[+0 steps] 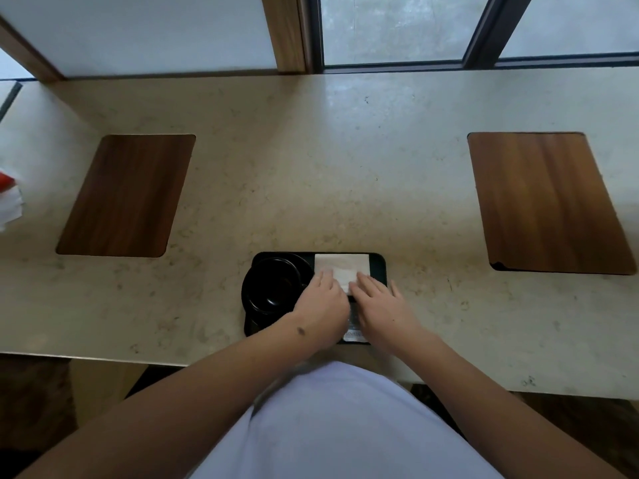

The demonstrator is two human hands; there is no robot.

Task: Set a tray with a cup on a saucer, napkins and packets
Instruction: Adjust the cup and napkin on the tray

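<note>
White napkin [340,269] under both hands — left hand [323,304] and right hand [382,305] lie flat, fingers straight, pressing its near edge | napkin on black tray [378,267], right half | black cup [276,283] on saucer [249,299] — left half | packet [356,336] at tray's near edge | tray on beige stone counter [311,167] between two wooden inlays [126,195]

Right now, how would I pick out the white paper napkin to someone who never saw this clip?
On the beige stone counter, find the black rectangular tray at the near edge. The napkin lies on its far right part, beside the black cup, under both hands' fingertips; it is the tray's only white square.
</note>
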